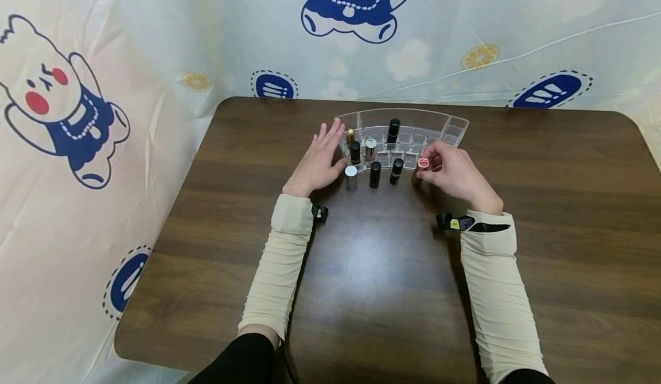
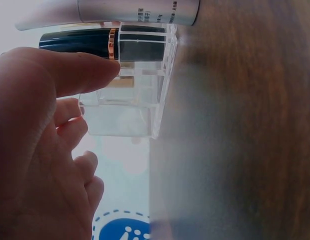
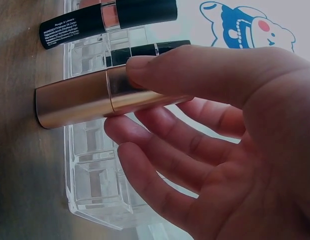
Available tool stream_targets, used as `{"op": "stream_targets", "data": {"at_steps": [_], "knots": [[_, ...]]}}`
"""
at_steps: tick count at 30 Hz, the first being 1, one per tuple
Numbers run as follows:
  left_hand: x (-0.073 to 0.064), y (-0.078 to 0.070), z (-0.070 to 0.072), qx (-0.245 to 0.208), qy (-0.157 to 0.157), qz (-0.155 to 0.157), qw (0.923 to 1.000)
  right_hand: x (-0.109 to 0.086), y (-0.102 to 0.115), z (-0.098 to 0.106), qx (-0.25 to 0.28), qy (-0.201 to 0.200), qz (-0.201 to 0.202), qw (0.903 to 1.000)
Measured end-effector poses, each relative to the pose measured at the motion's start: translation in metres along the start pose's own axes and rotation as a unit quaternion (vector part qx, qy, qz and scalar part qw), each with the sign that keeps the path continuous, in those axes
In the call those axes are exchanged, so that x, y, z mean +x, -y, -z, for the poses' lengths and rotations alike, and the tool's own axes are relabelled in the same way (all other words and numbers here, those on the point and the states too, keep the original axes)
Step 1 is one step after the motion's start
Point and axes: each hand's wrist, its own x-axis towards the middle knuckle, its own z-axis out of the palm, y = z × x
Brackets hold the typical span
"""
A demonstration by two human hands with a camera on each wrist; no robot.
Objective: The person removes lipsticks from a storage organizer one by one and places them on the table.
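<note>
My right hand (image 1: 454, 171) pinches a rose-gold lipstick tube (image 3: 80, 100) between thumb and fingers, upright at the front right of a clear, curved lipstick organizer (image 1: 428, 117). In the head view its red top faces up. My left hand (image 1: 320, 160), fingers extended, lies against the organizer's left end. Its thumb is close beside a black lipstick (image 2: 77, 42) with a gold band that stands in a slot. A gold tube (image 1: 350, 135), a silver-topped tube (image 1: 370, 150) and a taller black lipstick (image 1: 393, 131) also stand in the organizer.
On the wooden table (image 1: 361, 303), a silver tube (image 1: 351, 178) and two black lipsticks, one left (image 1: 375, 175) and one right (image 1: 396, 171), stand in a row before the organizer. A printed curtain (image 1: 222, 39) hangs behind the table and along its left side.
</note>
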Motion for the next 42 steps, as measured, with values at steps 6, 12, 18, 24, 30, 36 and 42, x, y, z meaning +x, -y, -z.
{"op": "stream_targets", "data": {"at_steps": [6,12,18,24,30,36,42], "knots": [[0.0003,-0.0010,0.0007,-0.002,0.003,0.002,1.0000,-0.0002,0.0001,0.0010,0.002,0.004,-0.004,1.0000],[0.0002,-0.0005,0.0004,0.000,0.001,0.000,1.0000,-0.0001,-0.0001,0.0010,0.001,0.005,-0.003,1.0000],[0.0002,-0.0002,0.0005,-0.003,-0.001,0.000,1.0000,-0.0001,0.0008,0.0010,-0.001,0.004,-0.001,1.0000],[-0.0005,-0.0011,0.0016,-0.002,0.004,0.003,1.0000,-0.0008,0.0011,0.0008,-0.001,0.006,-0.001,1.0000],[-0.0009,-0.0014,0.0018,-0.005,0.001,0.002,1.0000,-0.0012,0.0014,0.0002,-0.005,0.005,-0.001,1.0000],[-0.0013,-0.0014,0.0018,-0.005,0.003,0.005,1.0000,-0.0009,0.0022,0.0003,-0.010,0.004,-0.002,0.9999],[-0.0014,-0.0014,0.0017,-0.002,0.002,0.002,1.0000,-0.0018,0.0043,0.0003,-0.014,0.003,-0.004,0.9999]]}}
